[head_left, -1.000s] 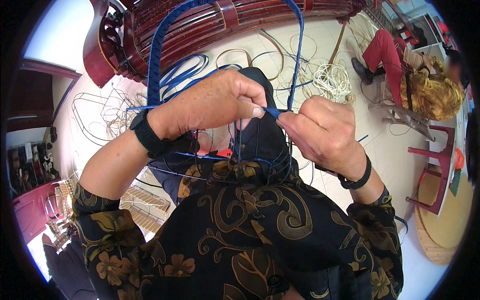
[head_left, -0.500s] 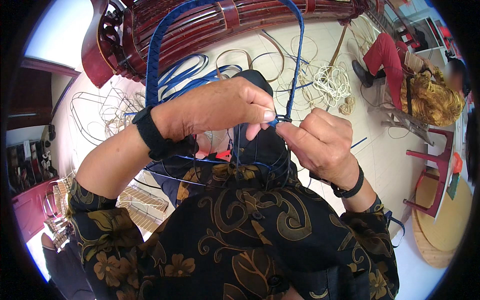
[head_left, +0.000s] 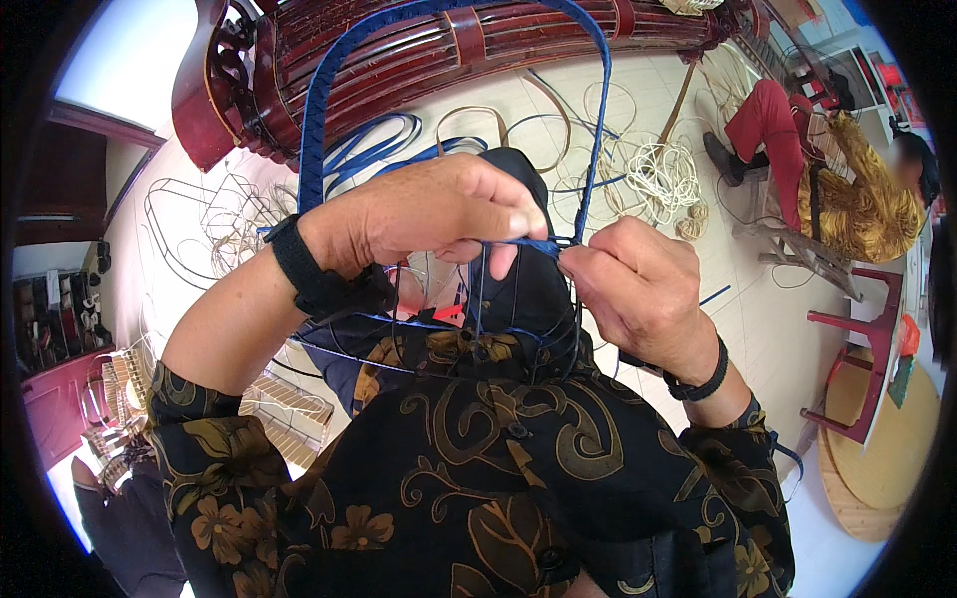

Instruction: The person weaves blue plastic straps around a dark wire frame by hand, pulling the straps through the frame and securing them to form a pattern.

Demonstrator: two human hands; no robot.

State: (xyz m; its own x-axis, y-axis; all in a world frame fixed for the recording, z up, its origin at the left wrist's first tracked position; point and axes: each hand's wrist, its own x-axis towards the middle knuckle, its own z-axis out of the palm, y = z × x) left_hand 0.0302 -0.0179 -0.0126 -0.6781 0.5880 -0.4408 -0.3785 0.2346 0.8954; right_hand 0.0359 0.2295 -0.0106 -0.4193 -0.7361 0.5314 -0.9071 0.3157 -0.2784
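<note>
A wire frame (head_left: 397, 322) with a tall arched handle (head_left: 313, 125) stands in my lap. Blue strip wraps the handle, braided along its left side. At the foot of the handle's right side, a short stretch of blue strip (head_left: 536, 243) runs between my hands. My left hand (head_left: 429, 214), closed, pinches one end of that stretch between thumb and fingers. Close beside the handle's foot, my right hand (head_left: 643, 284) is closed in a pinch on the strip where it meets the dark wire rim. Its fingertips partly hide the joint.
A dark red wooden bench (head_left: 399, 75) spans the far side. Blue strip coils (head_left: 374, 145), pale cord (head_left: 663, 174) and bent wire frames (head_left: 189, 224) lie on the tiled floor. To the right, another person (head_left: 847, 189) sits near a red stool (head_left: 867, 349) and round boards (head_left: 882, 448).
My left hand has drawn a little left, away from the right, and more blue strip shows between them. My right hand has barely moved. The other person's arm has shifted.
</note>
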